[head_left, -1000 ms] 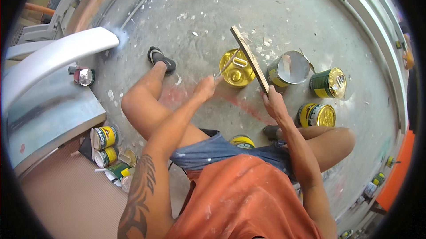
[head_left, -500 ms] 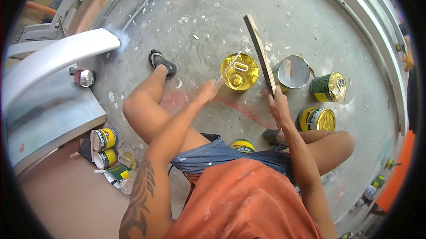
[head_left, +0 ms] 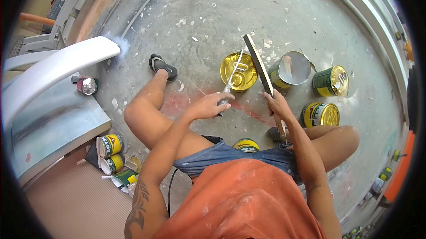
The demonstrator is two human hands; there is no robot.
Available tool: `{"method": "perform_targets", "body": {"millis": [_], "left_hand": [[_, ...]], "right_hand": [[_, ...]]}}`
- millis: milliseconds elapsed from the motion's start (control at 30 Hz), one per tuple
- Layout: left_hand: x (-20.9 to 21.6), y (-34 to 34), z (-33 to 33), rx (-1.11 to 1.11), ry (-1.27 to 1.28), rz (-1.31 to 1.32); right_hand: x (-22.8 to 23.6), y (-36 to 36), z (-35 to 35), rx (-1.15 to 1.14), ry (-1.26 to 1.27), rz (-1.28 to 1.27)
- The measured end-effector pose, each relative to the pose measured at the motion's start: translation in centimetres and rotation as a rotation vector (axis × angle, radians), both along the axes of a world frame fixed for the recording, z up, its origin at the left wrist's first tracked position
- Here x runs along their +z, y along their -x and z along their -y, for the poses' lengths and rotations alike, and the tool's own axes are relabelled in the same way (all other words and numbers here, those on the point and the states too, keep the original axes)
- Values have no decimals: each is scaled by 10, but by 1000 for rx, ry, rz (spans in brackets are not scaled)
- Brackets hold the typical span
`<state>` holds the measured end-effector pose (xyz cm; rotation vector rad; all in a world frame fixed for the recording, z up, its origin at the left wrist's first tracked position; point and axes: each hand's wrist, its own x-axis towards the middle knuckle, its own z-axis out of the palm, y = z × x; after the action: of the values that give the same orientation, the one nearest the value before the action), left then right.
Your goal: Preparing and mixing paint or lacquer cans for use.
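My left hand (head_left: pixel 211 106) is closed round the greyish handle of a long, thin-bladed hand tool (head_left: pixel 236 68); its kind is not clear. The blade points away from me over the gold top of a closed can (head_left: pixel 230 65); I cannot tell if they touch. In my right hand (head_left: pixel 278 104) is a narrow wooden stick (head_left: pixel 258 65), dark on its face and pale along one edge. It slants up to the left past the gold can's right side, and its lower end shows below my grip. Tool and stick are close together but apart.
Right of the stick stand an open can (head_left: pixel 295 68), a green can (head_left: pixel 330 81) and a gold-topped can (head_left: pixel 320 114). Another can (head_left: pixel 246 145) sits between my legs. Several cans (head_left: pixel 110 145) lie at left, near a white curved piece (head_left: pixel 66 63) and a bluish panel (head_left: pixel 57 123).
My left hand and the bladed tool have drawn back toward me and slightly right. The stick's far end has come lower and nearer, with more of its lower end showing below my right hand.
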<state>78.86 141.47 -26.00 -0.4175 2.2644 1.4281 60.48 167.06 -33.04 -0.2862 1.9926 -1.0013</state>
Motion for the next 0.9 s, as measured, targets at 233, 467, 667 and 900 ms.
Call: {"method": "perform_targets", "body": {"millis": [233,467,667,900], "left_hand": [[-17,-6,11,-288,114,-278],[-8,24,3,-661,682,-644],[-48,68,6,-1251,398,-889],[-30,76,-9,-648,135,-1106]], "right_hand": [[-2,-1,2,10,39,36],[-5,4,0,-11,35,49],[-14,3,3,-2,34,53],[-10,4,-3,-10,24,14]]}}
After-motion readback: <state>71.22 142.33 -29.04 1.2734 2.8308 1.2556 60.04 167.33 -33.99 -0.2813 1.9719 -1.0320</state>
